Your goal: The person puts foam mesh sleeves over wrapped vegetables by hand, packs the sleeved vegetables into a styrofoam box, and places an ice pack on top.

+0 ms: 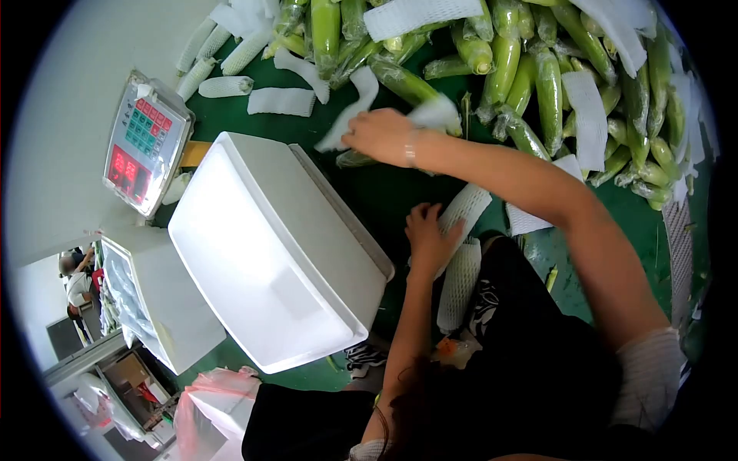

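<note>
My right hand (380,138), with a band at the wrist, reaches over the green surface with its fingertips on a white foam net sleeve (360,100), slightly blurred. Close under this hand lies a film-wrapped ear of corn (355,159), partly hidden. Nearer my lap, my left hand (432,240) has its fingers apart and touches a white netted foam sleeve (467,206); the hand hides part of it, and I cannot see how full it is. Beside it lies another netted sleeve (460,286), which looks filled.
A large white foam box (261,261) stands tilted left of my hands. Past it are a digital scale (146,146) and another white box (169,296). Film-wrapped corn (550,96) is piled at the back right. Several netted ears (225,87) lie behind the scale. A person (77,284) is far left.
</note>
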`<state>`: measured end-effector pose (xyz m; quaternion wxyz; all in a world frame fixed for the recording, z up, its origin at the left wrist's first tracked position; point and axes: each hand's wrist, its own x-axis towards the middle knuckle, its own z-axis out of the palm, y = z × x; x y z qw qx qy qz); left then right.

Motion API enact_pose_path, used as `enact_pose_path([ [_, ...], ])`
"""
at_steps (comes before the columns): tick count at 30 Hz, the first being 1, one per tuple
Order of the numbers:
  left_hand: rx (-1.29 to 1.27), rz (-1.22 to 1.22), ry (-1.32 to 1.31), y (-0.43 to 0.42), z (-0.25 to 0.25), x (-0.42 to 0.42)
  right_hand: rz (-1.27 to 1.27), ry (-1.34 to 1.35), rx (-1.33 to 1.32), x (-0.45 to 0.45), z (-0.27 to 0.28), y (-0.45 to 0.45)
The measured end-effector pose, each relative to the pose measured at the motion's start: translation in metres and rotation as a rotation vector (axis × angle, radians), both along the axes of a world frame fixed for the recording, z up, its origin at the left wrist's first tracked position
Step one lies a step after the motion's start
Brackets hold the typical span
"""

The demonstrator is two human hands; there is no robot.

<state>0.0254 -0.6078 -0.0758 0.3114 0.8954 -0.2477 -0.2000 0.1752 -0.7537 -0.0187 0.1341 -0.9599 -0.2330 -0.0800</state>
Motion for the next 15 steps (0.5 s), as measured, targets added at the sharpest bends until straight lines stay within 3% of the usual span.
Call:
enact_pose_path([
  [1,-0.213,0.112,-0.021,0.001,-0.006,0.002,-0.108,-0.018,0.161,-0.022,0.035,-0.015],
  [2,-0.408,0.224,0.155,0.003,-0.002,0.008,-0.234,-0.093,0.240,-0.043,0.055,-0.034],
  [3,-0.476,0.403,0.335,0.004,0.001,0.008,-0.399,-0.211,0.479,-0.059,0.069,-0.051],
  [4,-0.597,0.442,0.375,0.001,0.009,0.010,-0.530,0.055,0.702,-0.082,0.100,-0.075],
  [5,-0.720,0.481,0.412,-0.010,0.018,0.014,-0.354,0.243,1.349,-0.099,0.093,-0.087],
  [7,-0.912,0.433,0.547,-0.036,0.034,0.022,-0.514,0.511,1.324,-0.131,0.074,-0.094],
  [9,-1.192,0.485,0.889,-0.064,0.051,0.023,-0.611,0.748,1.653,-0.159,0.023,-0.086],
  [11,-1.116,0.356,1.023,-0.071,0.031,0.025,-0.680,0.718,1.965,-0.175,0.009,-0.066],
  [15,-0.983,0.300,0.783,-0.084,0.041,0.010,-0.771,0.575,2.088,-0.197,-0.013,-0.043],
])
